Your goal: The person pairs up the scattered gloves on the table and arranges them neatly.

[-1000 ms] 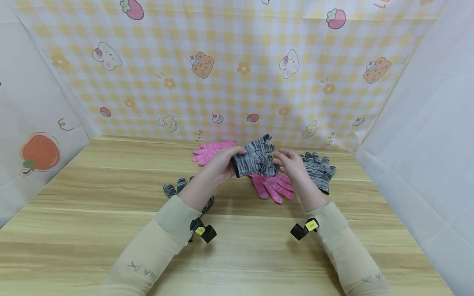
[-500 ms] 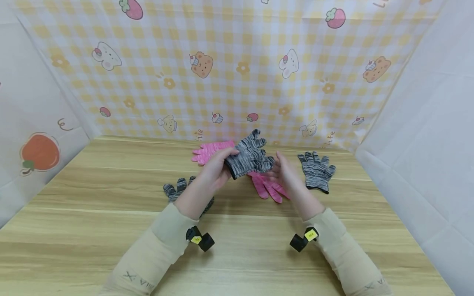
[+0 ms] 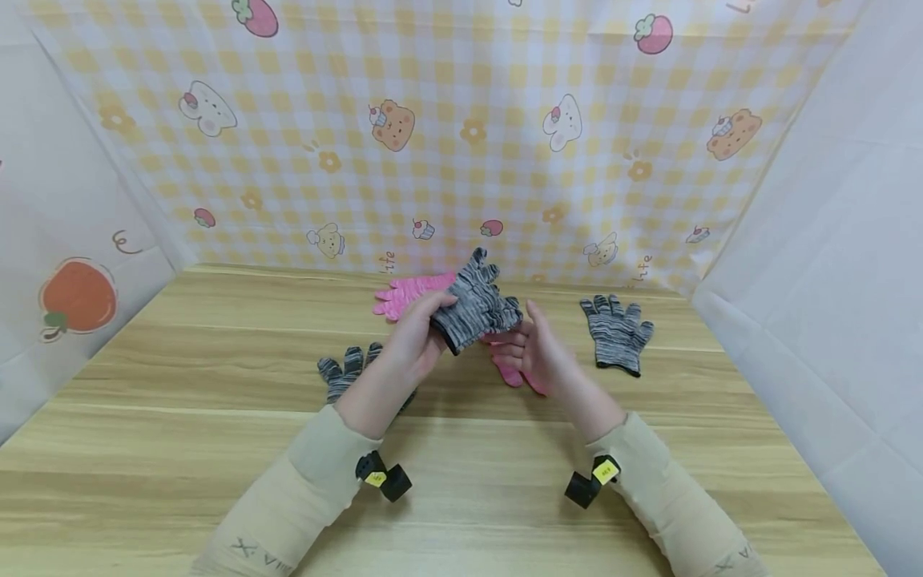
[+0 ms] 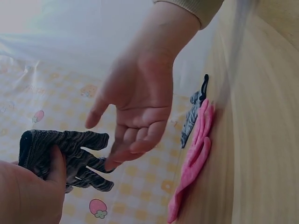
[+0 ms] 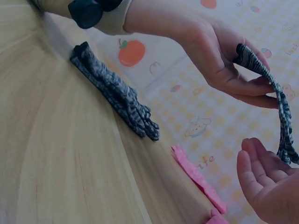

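My left hand (image 3: 420,335) grips a grey-and-black mottled knit glove (image 3: 472,306) near its dark cuff, thumb on top and fingers beneath. The glove is held up above the table, its fingers pointing away and to the right. My right hand (image 3: 544,353) is right by the glove's fingertips, palm turned up and fingers loosely extended. In the left wrist view, the right hand's fingers (image 4: 135,140) overlap the ends of the glove's fingers. Behind the right hand lies a pink glove (image 3: 509,373), partly hidden.
Another pink glove (image 3: 407,296) lies at the back, left of centre. A matching grey glove (image 3: 617,338) rests flat at the right. One more grey glove (image 3: 344,375) lies at left, partly under my left forearm. A yellow checked curtain (image 3: 461,144) backs the wooden table (image 3: 490,497).
The left hand has drawn the held glove leftward and turned it, fingers pointing more upward. My right hand has shifted down and left, turning from bent fingers near the glove to an upturned palm.
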A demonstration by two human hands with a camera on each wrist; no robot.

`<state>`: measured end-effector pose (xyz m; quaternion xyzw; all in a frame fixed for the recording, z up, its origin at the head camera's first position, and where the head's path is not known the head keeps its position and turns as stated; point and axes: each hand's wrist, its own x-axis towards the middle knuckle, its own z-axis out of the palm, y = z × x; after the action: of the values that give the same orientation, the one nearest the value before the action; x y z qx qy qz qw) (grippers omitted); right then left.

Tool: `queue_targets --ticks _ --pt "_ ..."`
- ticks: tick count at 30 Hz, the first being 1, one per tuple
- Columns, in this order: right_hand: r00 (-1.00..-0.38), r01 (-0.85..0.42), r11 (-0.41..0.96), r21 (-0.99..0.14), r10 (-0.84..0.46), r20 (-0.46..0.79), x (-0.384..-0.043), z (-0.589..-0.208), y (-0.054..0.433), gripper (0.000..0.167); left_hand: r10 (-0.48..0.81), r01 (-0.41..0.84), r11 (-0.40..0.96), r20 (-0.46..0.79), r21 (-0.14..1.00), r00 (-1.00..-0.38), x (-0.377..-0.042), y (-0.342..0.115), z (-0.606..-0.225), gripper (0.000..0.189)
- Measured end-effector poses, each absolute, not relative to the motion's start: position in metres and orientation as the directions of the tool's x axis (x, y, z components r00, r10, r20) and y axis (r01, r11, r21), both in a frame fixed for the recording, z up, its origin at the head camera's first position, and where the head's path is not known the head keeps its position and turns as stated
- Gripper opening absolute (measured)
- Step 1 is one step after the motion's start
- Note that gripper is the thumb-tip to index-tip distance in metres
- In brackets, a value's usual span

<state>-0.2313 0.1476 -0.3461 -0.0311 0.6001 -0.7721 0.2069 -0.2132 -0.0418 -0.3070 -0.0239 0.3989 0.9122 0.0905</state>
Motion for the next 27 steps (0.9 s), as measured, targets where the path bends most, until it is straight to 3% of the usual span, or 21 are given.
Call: queue_targets --ticks 6,9,13,19,27 --pt "-0.936 0.191 -0.308 -0.932 -0.344 -0.078 -0.226 -0.346 0.145 0.048 0.132 -0.171 -0.678 -0.110 0.715 -0.985 -0.211 -0.042 -0.311 0.010" --pt "-0.946 0.185 -0.362 -0.914 -0.319 -0.065 -0.225 -0.344 0.145 0.031 0.128 -0.159 -0.678 -0.097 0.718 -0.987 -0.210 -0.042 -0.313 0.017" --pt "-0.952 0.179 -0.384 -0.906 -0.300 -0.062 -0.224 -0.342 0.147 0.027 0.144 -0.146 -0.660 -0.067 0.737 -0.987 -0.209 -0.046 -0.316 0.025" --pt "-0.959 0.189 -0.367 -0.911 -0.267 -0.091 -0.222 -0.341 0.146 0.022 0.168 -0.151 -0.598 -0.062 0.787 -0.984 -0.205 -0.051 -0.318 0.015" --pt "-0.965 0.174 -0.343 -0.923 -0.244 -0.091 -0.220 -0.340 0.145 0.014 0.233 -0.153 -0.469 -0.045 0.870 -0.971 -0.202 -0.059 -0.323 0.020"
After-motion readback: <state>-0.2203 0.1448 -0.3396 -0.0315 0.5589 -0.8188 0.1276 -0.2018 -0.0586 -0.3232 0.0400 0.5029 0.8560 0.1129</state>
